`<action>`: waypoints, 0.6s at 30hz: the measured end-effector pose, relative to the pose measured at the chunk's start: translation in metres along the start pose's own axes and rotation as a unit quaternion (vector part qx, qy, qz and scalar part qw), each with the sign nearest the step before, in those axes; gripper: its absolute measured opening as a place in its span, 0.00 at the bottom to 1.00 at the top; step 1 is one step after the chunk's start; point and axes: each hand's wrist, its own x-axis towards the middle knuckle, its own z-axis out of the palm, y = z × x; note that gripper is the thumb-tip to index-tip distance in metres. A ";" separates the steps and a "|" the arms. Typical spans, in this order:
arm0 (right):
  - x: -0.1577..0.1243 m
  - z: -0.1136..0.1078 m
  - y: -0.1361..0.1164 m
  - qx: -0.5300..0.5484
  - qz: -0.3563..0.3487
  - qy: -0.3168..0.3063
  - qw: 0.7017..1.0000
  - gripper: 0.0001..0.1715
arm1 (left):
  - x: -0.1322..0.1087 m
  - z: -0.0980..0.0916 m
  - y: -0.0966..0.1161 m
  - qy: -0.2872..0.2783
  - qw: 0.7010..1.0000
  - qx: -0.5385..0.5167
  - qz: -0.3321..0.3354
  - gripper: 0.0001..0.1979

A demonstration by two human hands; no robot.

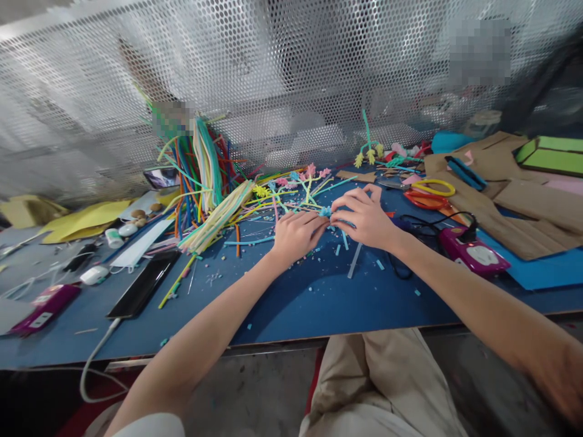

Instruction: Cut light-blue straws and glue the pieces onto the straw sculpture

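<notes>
Over the middle of the blue table, my left hand (298,233) and my right hand (362,215) meet with bent fingers. Between their fingertips shows a small light-blue piece (325,212), knobbly like a little flower; the fingers hide much of it. Both hands pinch it. Just behind them lie pink flower-like pieces (311,170) on pale stems and a yellow one (261,192). A loose clear strip (354,261) lies below my right hand. Blue scraps and crumbs are strewn around the hands.
Thick bundles of coloured thin tubes (212,164) stand and lie at the left. A black phone (144,284) is plugged into a white cable. Yellow-and-orange-handled scissors (430,187), cardboard (528,206) and a purple power block (473,250) lie right. Perforated metal mesh (291,79) rises behind.
</notes>
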 end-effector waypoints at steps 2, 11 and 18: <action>0.001 -0.001 -0.002 -0.011 -0.004 -0.006 1.000 0.12 | 0.000 0.001 0.000 -0.006 1.000 0.010 0.006 0.10; 0.001 -0.002 -0.004 0.024 0.043 0.027 0.998 0.08 | 0.000 0.002 0.002 0.012 0.999 -0.027 -0.019 0.10; -0.002 -0.001 0.004 0.032 0.118 0.090 0.988 0.10 | -0.001 -0.001 -0.009 0.021 0.999 -0.024 -0.022 0.10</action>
